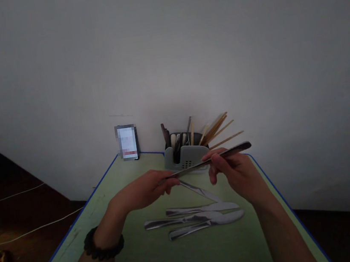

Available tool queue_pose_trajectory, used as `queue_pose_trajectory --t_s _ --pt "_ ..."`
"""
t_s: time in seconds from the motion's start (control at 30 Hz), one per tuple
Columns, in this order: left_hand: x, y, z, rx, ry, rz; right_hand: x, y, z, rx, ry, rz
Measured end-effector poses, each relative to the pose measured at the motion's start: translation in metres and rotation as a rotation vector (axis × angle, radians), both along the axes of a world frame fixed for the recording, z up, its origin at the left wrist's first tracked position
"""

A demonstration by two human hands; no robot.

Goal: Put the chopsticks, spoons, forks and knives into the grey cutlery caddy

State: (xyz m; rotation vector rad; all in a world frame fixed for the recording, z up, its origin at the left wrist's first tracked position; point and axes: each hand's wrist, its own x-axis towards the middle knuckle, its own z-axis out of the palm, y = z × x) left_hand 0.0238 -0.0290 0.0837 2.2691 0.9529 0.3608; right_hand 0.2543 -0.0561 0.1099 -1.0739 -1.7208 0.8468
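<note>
A table knife (195,165) is held level above the table between both hands. My left hand (152,187) is closed on its thin left end. Near the dark, thicker right end, my right hand (232,173) grips the same knife between thumb and fingers. Several more metal knives lie below: an angled knife (202,191) whose upper end meets my left fingers in view, a knife (201,208) lying crosswise, and a lower knife (191,230) overlapping another. Whether my left fingers touch the angled knife, I cannot tell.
Against the wall stands a grey cutlery holder (170,160) with chopsticks (216,129) and dark- and white-handled utensils. A phone (128,142) leans upright at the back left. The green table (133,256) has blue edges. White cables (40,232) run at the left.
</note>
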Motion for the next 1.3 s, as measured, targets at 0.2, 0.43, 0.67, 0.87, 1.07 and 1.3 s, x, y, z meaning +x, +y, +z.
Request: queue_pose_trajectory --t_s 0.2,0.43,0.67,0.87,1.07,1.3 --pt "0.009 0.013 -0.029 0.136 0.044 -0.038 -0.012 -0.009 0.002 0.217 -0.228 -0.176" --pt "0.018 0.020 -0.051 -0.010 0.080 -0.047 -0.022 0.001 -0.017 0.381 -0.388 -0.195" --pt "0.021 0.024 -0.067 0.008 0.136 -0.004 -0.023 0.017 -0.036 0.317 -0.479 -0.133" --pt "0.033 0.023 -0.080 0.078 0.133 -0.031 -0.022 0.016 -0.036 0.308 -0.521 -0.129" --pt "0.049 0.021 -0.100 0.151 0.036 -0.069 -0.016 0.011 -0.029 0.345 -0.557 -0.149" --pt "0.050 0.023 -0.115 0.150 -0.009 -0.067 -0.016 0.010 -0.025 0.331 -0.574 -0.109"
